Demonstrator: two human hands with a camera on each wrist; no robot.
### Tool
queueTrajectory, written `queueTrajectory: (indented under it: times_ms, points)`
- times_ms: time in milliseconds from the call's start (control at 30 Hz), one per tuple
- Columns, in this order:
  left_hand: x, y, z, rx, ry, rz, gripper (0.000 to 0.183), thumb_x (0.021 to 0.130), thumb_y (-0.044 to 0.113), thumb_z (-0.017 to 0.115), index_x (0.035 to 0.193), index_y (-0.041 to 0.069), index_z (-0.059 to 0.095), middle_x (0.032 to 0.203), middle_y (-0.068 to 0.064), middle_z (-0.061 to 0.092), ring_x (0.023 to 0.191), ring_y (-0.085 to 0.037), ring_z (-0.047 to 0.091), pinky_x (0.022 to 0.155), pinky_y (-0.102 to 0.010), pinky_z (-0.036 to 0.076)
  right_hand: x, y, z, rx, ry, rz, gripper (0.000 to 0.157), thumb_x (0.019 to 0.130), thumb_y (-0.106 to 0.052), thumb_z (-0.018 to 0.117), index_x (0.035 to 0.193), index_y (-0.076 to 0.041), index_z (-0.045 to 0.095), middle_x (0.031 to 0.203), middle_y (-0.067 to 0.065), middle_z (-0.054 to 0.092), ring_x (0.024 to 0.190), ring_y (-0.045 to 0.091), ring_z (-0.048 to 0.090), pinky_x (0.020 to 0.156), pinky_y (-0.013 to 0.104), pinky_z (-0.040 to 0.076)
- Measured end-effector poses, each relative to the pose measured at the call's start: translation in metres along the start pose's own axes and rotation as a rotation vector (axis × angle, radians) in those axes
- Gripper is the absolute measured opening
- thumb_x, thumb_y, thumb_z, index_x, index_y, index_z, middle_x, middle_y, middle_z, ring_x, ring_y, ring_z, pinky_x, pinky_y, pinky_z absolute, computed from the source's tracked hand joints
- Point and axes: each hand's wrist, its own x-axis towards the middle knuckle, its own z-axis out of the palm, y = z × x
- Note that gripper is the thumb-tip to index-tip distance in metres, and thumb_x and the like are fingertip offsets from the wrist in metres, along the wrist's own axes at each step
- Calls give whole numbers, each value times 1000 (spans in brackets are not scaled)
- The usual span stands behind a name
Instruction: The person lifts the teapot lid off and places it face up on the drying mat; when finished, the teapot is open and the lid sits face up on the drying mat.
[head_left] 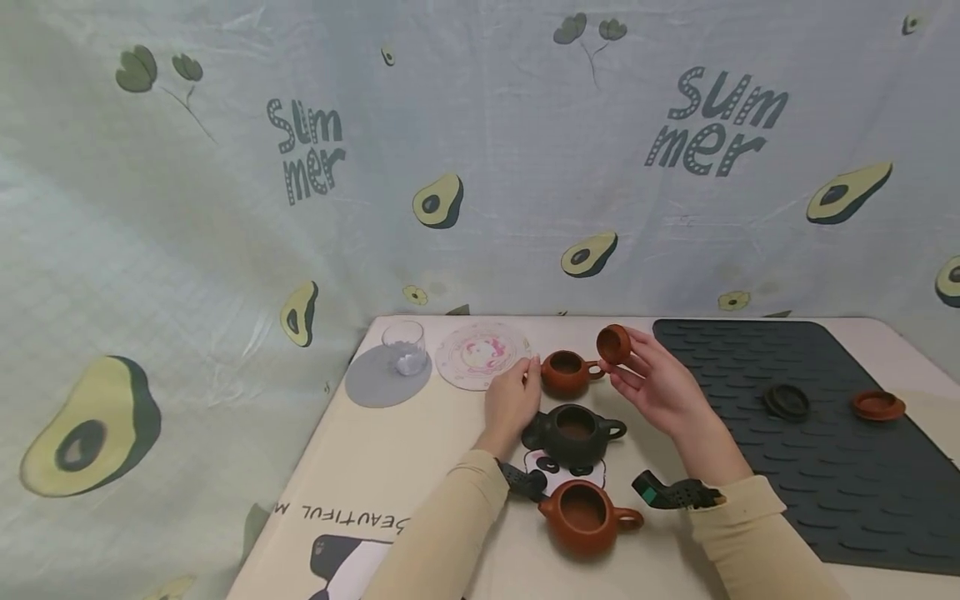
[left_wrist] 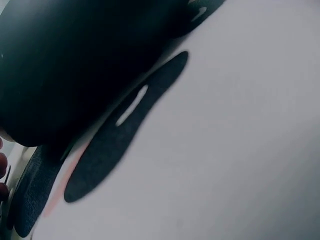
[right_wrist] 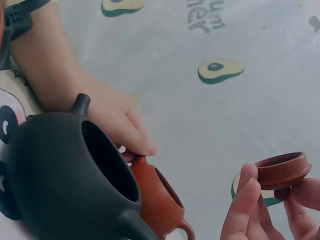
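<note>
My right hand (head_left: 663, 383) holds a small reddish-brown teapot lid (head_left: 614, 344) in its fingertips, raised off the table. In the right wrist view the lid (right_wrist: 283, 170) is turned over, knob down. My left hand (head_left: 513, 404) pinches the spout of the far reddish-brown teapot (head_left: 564, 385), whose top is uncovered. Nearer to me stand a black teapot (head_left: 573, 450) and another reddish-brown teapot (head_left: 585, 533), both lidless with handles to the right. The left wrist view is mostly filled by the black teapot's side (left_wrist: 75, 65).
A dark ridged mat (head_left: 757, 358) on the right bears a black lid (head_left: 786, 402) and a reddish-brown lid (head_left: 878, 406). At the far left a clear glass (head_left: 405, 346) stands on a grey round mat (head_left: 375, 387), beside a pink-patterned round mat (head_left: 457, 367). A printed curtain hangs behind.
</note>
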Motion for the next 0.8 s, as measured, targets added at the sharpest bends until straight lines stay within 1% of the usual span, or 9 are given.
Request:
queueTrajectory:
  times_ms: [100, 233, 333, 433, 600, 667, 800]
  points:
    - [0, -1, 0, 3, 6, 4, 40, 108, 37, 46, 76, 15, 56, 63, 0, 50, 65, -26, 55, 59, -35, 37, -1, -3, -1, 79, -8, 16, 33, 108, -31, 52, 139, -23, 46, 114, 0, 70, 104, 16, 68, 88, 28, 52]
    - [1, -3, -1, 2, 4, 4, 39, 108, 38, 46, 77, 15, 57, 64, -1, 51, 66, -26, 55, 61, -35, 38, -2, -7, -3, 183, -30, 50, 27, 108, -33, 53, 132, -22, 52, 114, 3, 68, 105, 19, 67, 90, 29, 51]
    - [1, -4, -1, 9, -6, -7, 40, 108, 39, 45, 78, 16, 59, 65, -1, 53, 68, -26, 56, 62, -35, 39, -3, -9, -5, 221, -57, 58, 23, 107, -34, 53, 127, -21, 57, 116, 5, 68, 106, 21, 66, 92, 31, 50]
    - [1, -5, -1, 18, -15, -17, 41, 108, 40, 44, 79, 16, 59, 66, -1, 54, 70, -26, 57, 63, -36, 39, -4, -11, -5, 220, -66, 21, 25, 107, -35, 53, 128, -21, 55, 117, 6, 68, 107, 22, 67, 92, 31, 51]
    - [2, -6, 1, 27, -11, -18, 40, 108, 39, 44, 80, 16, 59, 66, -1, 53, 69, -26, 56, 63, -37, 40, -5, -13, -4, 199, -26, -37, 35, 105, -39, 55, 135, -25, 45, 118, 3, 67, 105, 20, 67, 90, 29, 51]
    - [2, -7, 2, 27, -14, -17, 40, 109, 39, 44, 80, 16, 60, 67, 0, 54, 69, -25, 55, 63, -36, 40, -5, -13, -4, 187, -9, -36, 36, 104, -42, 54, 135, -26, 43, 116, 2, 65, 102, 18, 66, 88, 28, 51]
    - [2, -5, 2, 22, -29, -24, 41, 109, 40, 43, 81, 17, 61, 67, 1, 54, 68, -23, 54, 63, -35, 39, -4, -14, -5, 168, -2, -18, 34, 104, -46, 50, 128, -22, 48, 110, 3, 62, 95, 17, 63, 84, 28, 50]
